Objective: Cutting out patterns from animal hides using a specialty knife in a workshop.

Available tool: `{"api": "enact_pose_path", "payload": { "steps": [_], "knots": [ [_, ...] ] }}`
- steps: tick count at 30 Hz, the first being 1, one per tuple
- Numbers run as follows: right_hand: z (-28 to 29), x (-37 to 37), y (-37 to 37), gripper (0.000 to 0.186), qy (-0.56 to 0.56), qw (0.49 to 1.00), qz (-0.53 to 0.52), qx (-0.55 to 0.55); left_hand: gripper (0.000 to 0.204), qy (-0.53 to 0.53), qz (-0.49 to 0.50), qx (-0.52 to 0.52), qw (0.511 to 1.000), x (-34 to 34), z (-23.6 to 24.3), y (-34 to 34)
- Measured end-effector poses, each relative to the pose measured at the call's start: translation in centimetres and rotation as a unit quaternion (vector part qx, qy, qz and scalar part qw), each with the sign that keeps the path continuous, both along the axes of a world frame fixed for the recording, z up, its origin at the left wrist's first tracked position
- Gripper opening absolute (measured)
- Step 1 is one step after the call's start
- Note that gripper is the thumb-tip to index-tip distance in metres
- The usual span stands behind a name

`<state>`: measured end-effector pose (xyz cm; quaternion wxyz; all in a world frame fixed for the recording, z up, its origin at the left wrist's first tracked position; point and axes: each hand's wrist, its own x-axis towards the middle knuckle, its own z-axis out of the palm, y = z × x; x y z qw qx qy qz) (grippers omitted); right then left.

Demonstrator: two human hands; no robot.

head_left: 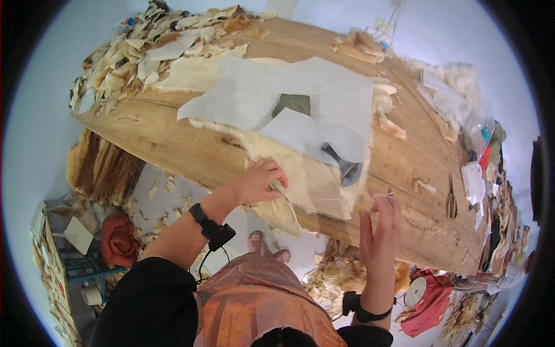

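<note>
Grips the near edge of a cream hide [289, 159] with the left hand [266, 180], thumb and fingers clamped on it, to the left of the black-handled knife [349, 173] and nearer the body. Has the hide spread from beside the knife toward that hand, drooping in part past the front of the wooden worktop [428, 217]. Holds the right hand [378, 218] raised, nearer the body than the knife and a little to its right, thumb and fingers apart; cannot tell about a thin pale streak at the fingertips, held or not. Has a big white sheet [231, 95] laid out beyond the knife, mostly to its left, with a grey-green block [296, 104] on it, beyond and left of the knife. Has scissors [451, 199] well right of the knife, and a heap of scraps [130, 63] far to its left.
</note>
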<state>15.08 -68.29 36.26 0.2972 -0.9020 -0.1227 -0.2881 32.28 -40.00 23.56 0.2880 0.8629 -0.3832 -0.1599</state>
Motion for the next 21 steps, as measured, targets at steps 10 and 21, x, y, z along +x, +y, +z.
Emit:
{"api": "enact_pose_path", "payload": {
  "steps": [10,21],
  "knots": [
    [-0.2,-1.8,4.7,0.014,0.465,0.803,0.325,0.182,0.027,-0.007,0.000,-0.033,0.999,-0.3,0.1,-0.1],
    [-0.7,2.0,10.6,0.015,0.337,0.832,0.417,0.143,0.024,-0.062,-0.023,-0.086,0.994,-1.1,0.3,-0.2]
  ]
}}
